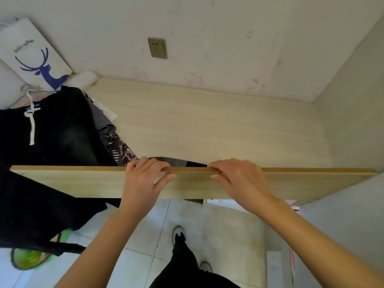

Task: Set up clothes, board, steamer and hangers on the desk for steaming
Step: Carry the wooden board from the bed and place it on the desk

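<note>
**Lifting the board onto the counter**

The black clothes point(62, 129) lie heaped at the left of the pale wood-grain counter point(207, 125); keep the board's left end clear of them. The long light wooden board point(72, 179) stands on edge before the counter — left hand point(143, 179) and right hand point(239, 179) both clasp its top edge near the middle, fingers curled over; lift level, then lay flat on the bare right stretch.

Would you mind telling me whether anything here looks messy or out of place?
The dark clothes lie in a loose heap on the desk's left end, partly hanging over the edge. The board, gripped by both hands, is not yet laid flat.
</note>
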{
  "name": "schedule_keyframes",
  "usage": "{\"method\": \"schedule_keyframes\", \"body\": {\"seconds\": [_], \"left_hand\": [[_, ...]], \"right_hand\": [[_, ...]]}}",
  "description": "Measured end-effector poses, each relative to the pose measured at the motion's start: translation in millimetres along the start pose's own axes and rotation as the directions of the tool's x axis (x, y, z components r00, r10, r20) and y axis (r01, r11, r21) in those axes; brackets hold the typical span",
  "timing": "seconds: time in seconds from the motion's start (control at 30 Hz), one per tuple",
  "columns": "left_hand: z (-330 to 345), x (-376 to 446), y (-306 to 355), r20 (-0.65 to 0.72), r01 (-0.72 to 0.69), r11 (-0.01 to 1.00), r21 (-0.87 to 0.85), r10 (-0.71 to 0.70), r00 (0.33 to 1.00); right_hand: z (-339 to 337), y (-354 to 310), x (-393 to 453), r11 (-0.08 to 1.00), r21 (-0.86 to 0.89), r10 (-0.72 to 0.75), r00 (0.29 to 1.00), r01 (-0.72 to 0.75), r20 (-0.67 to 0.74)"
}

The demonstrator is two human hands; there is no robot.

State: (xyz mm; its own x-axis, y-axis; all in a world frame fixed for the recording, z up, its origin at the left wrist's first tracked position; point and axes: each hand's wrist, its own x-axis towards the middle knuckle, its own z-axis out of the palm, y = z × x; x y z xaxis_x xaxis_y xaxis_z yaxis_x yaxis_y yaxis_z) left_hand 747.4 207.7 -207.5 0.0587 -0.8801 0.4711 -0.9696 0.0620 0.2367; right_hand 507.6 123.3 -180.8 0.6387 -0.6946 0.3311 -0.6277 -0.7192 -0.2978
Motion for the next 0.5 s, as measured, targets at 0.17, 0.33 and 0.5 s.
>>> {"method": "schedule_keyframes", "body": {"seconds": [0.17, 0.33, 0.5], "left_hand": [[22, 63, -9, -0.043, -0.092, 0.995, -0.039, 0.09, 0.995], [46, 126, -32, -0.041, -0.122, 0.988, -0.095, 0.119, 0.992], [68, 184, -61, -0.026, -0.14, 0.977, -0.164, 0.138, 0.99]], "right_hand": [[-4, 34, 37, 0.998, -0.024, 0.057, 0.997, -0.058, -0.05], [-1, 59, 86, 0.994, -0.053, 0.091, 0.994, -0.094, -0.064], [4, 76, 138, 0.985, -0.089, 0.142, 0.988, -0.147, -0.065]]}}
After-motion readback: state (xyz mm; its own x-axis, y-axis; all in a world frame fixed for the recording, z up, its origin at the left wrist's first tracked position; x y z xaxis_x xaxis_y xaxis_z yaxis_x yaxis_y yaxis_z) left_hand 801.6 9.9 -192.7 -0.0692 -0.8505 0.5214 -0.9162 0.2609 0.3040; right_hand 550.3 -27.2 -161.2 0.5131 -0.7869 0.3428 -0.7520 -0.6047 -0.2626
